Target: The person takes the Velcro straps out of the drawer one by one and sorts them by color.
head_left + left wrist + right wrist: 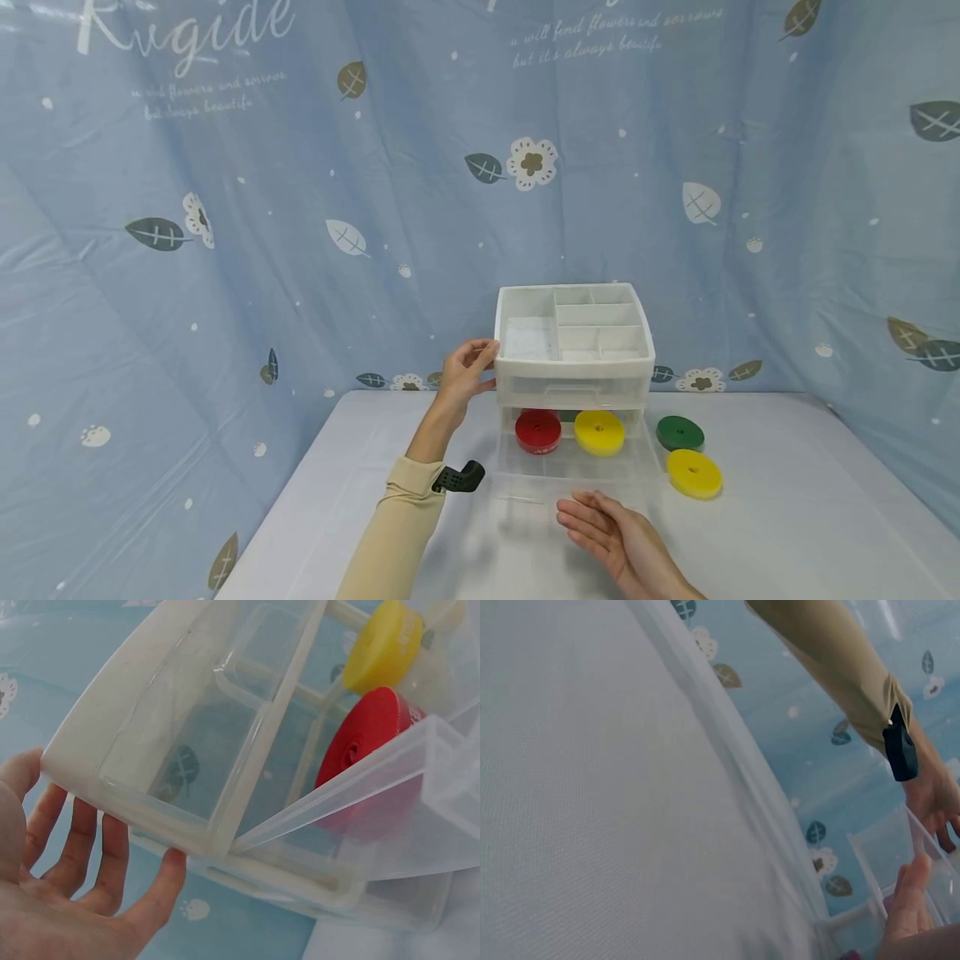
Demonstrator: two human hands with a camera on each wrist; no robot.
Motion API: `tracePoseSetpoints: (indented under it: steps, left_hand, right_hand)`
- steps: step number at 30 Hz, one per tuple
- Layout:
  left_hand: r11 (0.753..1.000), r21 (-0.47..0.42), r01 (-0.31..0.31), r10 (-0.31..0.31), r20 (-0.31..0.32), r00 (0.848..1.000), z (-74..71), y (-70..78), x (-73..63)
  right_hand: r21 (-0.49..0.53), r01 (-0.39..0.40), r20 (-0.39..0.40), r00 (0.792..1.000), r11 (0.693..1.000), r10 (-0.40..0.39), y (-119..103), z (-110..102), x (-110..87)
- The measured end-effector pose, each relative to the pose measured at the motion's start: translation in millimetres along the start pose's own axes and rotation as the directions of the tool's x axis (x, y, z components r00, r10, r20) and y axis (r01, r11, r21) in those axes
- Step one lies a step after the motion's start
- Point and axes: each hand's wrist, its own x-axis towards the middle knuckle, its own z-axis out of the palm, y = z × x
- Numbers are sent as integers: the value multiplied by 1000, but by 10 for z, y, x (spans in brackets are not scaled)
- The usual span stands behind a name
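Observation:
A white plastic drawer unit [575, 369] stands on the table, its clear drawer [577, 471] pulled out towards me. In that drawer lie a red roll of band [537, 432] and a yellow roll of band [599, 433], with a bit of dark green behind them. My left hand [467, 375] touches the unit's upper left side, fingers spread along its edge in the left wrist view. Low in front of the drawer is my right hand [618, 537], palm turned left, fingers fairly straight, holding nothing. The right wrist view shows its fingers [909, 896] overlapping clear plastic.
To the right of the unit, a green roll [680, 433] and another yellow roll [694, 473] lie on the white table [795, 500]. The unit's top tray [528, 337] has several compartments. A blue patterned curtain [420, 208] hangs behind the table.

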Motion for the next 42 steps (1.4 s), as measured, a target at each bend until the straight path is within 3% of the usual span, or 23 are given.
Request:
tracePoseSetpoints:
  steps: [7, 12, 17, 23, 30, 42]
  left_hand:
    - [1000, -5, -4, 4, 2, 1000, 6, -8, -2]
    - [1000, -4, -9, 9, 2, 1000, -1, -5, -12]
    - [1000, -4, -6, 6, 0, 1000, -5, -1, -11]
    - [1000, -8, -5, 5, -1, 1000, -5, -9, -1]
    - [1000, -9, 7, -7, -1, 1000, 6, -6, -4]
    - [1000, -3, 10, -10, -9, 1000, 3, -24, 6]
  right_hand:
    - [-49, 1, 1, 1000, 999, -1, -2, -26, -11]
    - [-235, -33, 6, 999, 971, 35, -34, -10, -13]
    - [-474, -25, 93, 993, 880, 79, -172, 36, -19]
    - [-629, 50, 181, 980, 776, 84, -452, 104, -39]
    - [-732, 159, 272, 960, 663, 71, -742, 156, -82]
    - [-826, 319, 373, 927, 465, 26, -1205, 297, -61]
